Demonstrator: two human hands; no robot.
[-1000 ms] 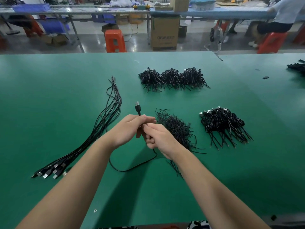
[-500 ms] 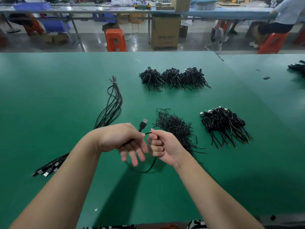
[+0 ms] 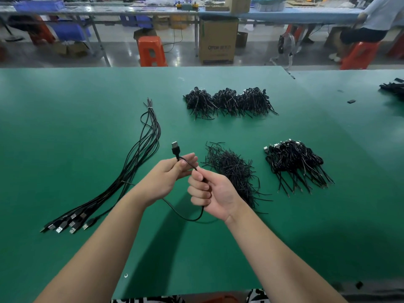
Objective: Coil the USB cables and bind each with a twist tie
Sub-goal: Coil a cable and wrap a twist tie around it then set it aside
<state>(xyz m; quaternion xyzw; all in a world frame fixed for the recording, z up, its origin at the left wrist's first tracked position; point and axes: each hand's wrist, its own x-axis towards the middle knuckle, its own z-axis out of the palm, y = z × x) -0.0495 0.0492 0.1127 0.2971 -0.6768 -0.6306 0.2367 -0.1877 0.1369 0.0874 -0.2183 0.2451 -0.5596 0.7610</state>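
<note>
The left hand (image 3: 168, 176) pinches a USB cable (image 3: 176, 149) just below its plug, while the right hand (image 3: 209, 193) is curled around the cord, whose slack droops in a loop to the green table (image 3: 65, 127) — coiling looks barely begun. Finished bundles (image 3: 293, 162) lie right, more (image 3: 229, 101) farther back. Loose twist ties (image 3: 231, 167) sit beside the right hand; uncoiled cables (image 3: 135, 158) wait at left — roughly a dozen remain.

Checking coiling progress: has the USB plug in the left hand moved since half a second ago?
Yes. The USB plug now stands farther left of the twist tie pile and higher, pinched by the left hand.
</note>
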